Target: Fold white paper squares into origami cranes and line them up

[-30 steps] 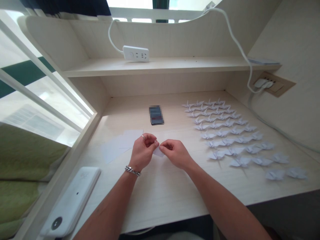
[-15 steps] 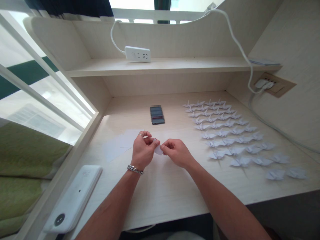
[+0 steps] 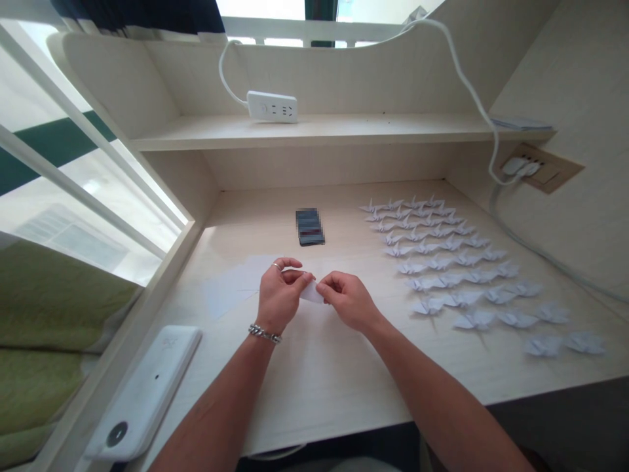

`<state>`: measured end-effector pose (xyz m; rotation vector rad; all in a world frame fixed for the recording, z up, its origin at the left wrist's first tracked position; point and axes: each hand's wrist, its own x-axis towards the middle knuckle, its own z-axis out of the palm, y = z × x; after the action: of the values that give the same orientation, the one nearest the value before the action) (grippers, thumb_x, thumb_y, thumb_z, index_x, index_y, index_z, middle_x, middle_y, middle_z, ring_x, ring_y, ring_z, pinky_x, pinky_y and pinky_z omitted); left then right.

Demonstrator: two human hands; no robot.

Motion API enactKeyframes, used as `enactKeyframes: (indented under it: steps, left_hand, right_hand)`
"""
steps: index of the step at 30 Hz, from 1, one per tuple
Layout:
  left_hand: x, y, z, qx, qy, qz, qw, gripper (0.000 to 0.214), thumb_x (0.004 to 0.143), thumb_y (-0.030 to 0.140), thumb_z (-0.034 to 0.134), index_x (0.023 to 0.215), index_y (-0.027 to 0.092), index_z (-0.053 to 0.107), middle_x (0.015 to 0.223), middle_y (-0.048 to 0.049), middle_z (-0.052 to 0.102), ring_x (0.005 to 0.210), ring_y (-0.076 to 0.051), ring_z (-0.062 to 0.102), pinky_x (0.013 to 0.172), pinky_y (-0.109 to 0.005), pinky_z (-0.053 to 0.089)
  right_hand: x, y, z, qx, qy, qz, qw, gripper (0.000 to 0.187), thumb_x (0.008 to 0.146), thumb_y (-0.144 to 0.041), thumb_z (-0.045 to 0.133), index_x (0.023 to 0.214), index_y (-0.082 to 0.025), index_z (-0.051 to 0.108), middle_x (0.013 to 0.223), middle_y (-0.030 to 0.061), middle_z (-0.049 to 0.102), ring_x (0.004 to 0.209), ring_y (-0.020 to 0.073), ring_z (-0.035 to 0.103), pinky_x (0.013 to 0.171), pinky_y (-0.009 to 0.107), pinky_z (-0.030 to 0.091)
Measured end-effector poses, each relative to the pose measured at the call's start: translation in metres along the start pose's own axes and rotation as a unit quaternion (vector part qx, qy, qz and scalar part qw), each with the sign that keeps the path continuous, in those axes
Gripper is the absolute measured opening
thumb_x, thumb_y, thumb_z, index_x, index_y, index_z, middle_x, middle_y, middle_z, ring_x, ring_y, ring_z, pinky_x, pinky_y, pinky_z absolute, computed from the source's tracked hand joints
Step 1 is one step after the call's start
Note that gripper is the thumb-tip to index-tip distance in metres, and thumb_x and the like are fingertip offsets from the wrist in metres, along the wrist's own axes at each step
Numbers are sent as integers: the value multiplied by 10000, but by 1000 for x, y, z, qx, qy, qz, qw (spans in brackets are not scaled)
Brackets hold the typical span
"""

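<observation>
A small folded piece of white paper (image 3: 311, 293) is held between my two hands, above the middle of the desk. My left hand (image 3: 284, 288), with a ring and a chain bracelet, pinches its left side between thumb and fingers. On the other side, the thumb and fingertips of my right hand (image 3: 348, 296) close on its right edge. Part of the paper is hidden by my fingers. Flat white paper sheets (image 3: 228, 288) lie to the left of my left hand. To the right stand rows of folded paper cranes (image 3: 445, 280).
Behind my hands lies a dark phone (image 3: 310, 227). A long white device (image 3: 147, 393) rests at the desk's left front. A white power strip (image 3: 272, 107) sits on the shelf (image 3: 344, 128). Its white cable (image 3: 462, 72) runs toward the wall socket (image 3: 540, 167) at right.
My hands have shifted slightly, and more of the folded paper's face shows between them. Both keep their pinch on it. The cranes, sheets and phone stay where they were.
</observation>
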<state>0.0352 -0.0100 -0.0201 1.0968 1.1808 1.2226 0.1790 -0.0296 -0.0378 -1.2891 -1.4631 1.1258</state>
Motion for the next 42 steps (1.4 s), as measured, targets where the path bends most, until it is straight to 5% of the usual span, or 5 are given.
enactKeyframes:
  steps: [7, 12, 20, 33, 42]
  left_hand:
    - [8, 7, -12, 10, 77, 46, 996, 407, 657, 297, 779, 947, 162, 527, 698, -30, 718, 714, -170, 683, 699, -282, 503]
    - [5, 6, -10, 100, -34, 22, 994, 299, 695, 396, 731, 797, 124, 659, 707, -45, 691, 670, -160, 632, 644, -266, 481]
    - [1, -1, -7, 193, -86, 35, 977, 227, 746, 363, 662, 725, 139, 692, 673, -37, 674, 622, -147, 575, 591, -255, 441]
    - [18, -1, -27, 54, 68, 42, 995, 258, 661, 354, 742, 722, 121, 651, 634, -9, 632, 583, -116, 538, 571, -238, 418]
    - [10, -4, -12, 107, -50, 36, 992, 250, 729, 387, 686, 741, 141, 642, 655, -5, 628, 601, -124, 545, 581, -243, 424]
  right_hand:
    - [1, 3, -3, 8, 9, -15, 1000, 159, 804, -306, 590, 716, -177, 620, 651, 1, 597, 612, 136, 523, 578, 260, 400]
    - [2, 3, -5, 13, 21, -18, 1000, 165, 804, -307, 596, 708, -174, 616, 631, -5, 587, 598, 130, 513, 567, 256, 396]
    - [2, -1, -3, 22, 4, -9, 1000, 133, 789, -282, 589, 753, -167, 643, 690, 7, 631, 632, 134, 544, 580, 250, 419]
    - [1, 2, -5, 51, 6, 21, 998, 60, 692, -188, 601, 640, -167, 625, 586, -17, 596, 565, 117, 508, 551, 242, 389]
    - [9, 6, -7, 61, 42, -9, 997, 166, 778, -332, 621, 733, -172, 634, 645, -6, 596, 610, 133, 524, 584, 256, 413]
